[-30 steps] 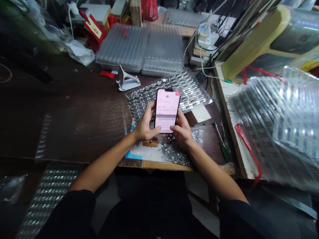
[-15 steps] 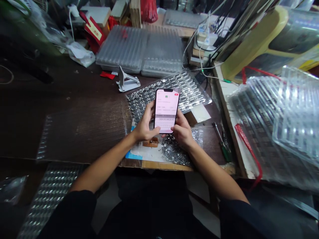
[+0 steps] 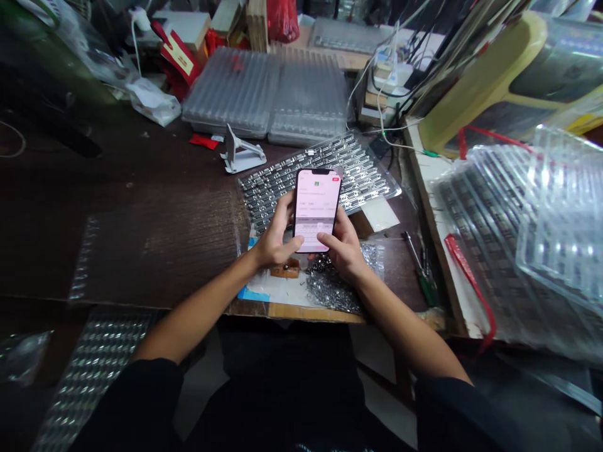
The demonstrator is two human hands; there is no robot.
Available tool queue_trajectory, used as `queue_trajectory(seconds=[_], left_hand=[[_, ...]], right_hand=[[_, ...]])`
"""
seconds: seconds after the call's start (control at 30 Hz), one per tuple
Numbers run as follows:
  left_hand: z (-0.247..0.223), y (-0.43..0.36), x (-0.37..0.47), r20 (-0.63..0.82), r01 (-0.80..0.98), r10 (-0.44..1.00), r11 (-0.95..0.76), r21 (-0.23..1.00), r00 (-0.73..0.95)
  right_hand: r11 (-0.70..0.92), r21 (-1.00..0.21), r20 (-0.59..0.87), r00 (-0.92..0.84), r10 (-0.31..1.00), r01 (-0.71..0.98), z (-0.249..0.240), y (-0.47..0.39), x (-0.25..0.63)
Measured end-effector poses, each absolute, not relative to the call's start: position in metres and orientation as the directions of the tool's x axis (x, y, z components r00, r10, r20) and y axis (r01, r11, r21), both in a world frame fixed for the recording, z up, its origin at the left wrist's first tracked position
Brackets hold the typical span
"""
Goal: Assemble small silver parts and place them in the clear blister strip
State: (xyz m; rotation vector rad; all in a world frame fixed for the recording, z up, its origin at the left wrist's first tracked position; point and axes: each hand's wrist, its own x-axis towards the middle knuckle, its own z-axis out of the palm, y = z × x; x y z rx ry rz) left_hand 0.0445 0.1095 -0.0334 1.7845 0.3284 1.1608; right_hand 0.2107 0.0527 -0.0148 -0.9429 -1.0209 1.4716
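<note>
A phone (image 3: 318,204) with a lit pinkish screen and an on-screen keyboard is held upright between both hands. My left hand (image 3: 277,242) is closed round its left side, thumb at the lower left of the screen. My right hand (image 3: 346,246) grips the right side, its thumb over the keyboard. Behind the phone lies a clear tray filled with shiny metal parts (image 3: 268,188). Below the hands are a pile of small metal pieces (image 3: 332,289) and a small brown block (image 3: 285,269) on a white sheet.
A white stand (image 3: 242,154) sits behind the tray. Stacked clear trays (image 3: 230,91) lie at the back. Green-handled tools (image 3: 426,285) are at the right, beside a ledge (image 3: 436,220) with more clear trays (image 3: 494,232). Cables and a power strip stand at the back right.
My right thumb has moved up and left over the phone's keyboard. The phone has shifted very slightly to the right. My left hand keeps its hold.
</note>
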Motion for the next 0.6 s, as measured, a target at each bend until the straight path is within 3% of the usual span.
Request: queue_trajectory(seconds=[0.6], left_hand=[[-0.0313, 0.109, 0.0444, 0.48, -0.284, 0.739, -0.388, 0.877, 0.472]], right_hand=[[-0.08, -0.946, -0.029, -0.164, 0.986, -0.313, -0.0159, 0.0518, 0.2121]])
